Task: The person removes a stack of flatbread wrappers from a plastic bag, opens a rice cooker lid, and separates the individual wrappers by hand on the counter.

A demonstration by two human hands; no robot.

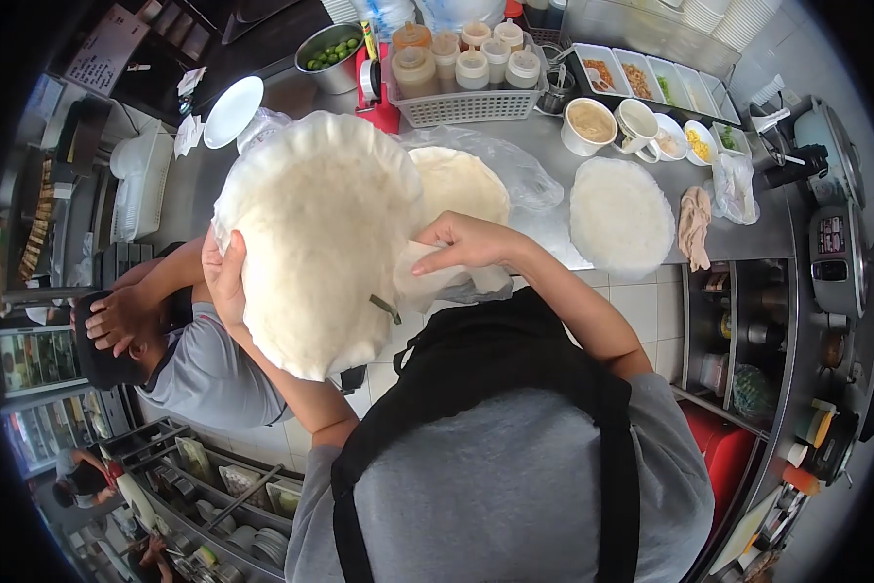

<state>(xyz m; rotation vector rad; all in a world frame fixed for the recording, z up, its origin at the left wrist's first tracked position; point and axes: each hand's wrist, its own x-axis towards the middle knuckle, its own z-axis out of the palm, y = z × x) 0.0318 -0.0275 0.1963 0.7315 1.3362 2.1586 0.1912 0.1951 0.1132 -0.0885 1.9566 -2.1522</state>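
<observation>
My left hand [226,280] grips the left edge of a large round sheet of pale dough [320,233] with a wavy white rim, lifted up before me. My right hand [461,243] pinches a thin, translucent sheet [419,277] beside the dough's right edge; I cannot tell whether it is plastic or paper. A small dark green strip [385,309] shows at the dough's lower right. Behind my right hand, another round dough sheet [466,180] lies on the counter, next to a crumpled clear plastic bag [534,185].
A third round sheet [621,216] and a beige cloth [694,225] lie on the steel counter [553,228]. Behind stand a basket [471,109] of sauce bottles, a pot [330,58] of green limes, cups and ingredient trays [651,83]. A co-worker [208,350] is at left.
</observation>
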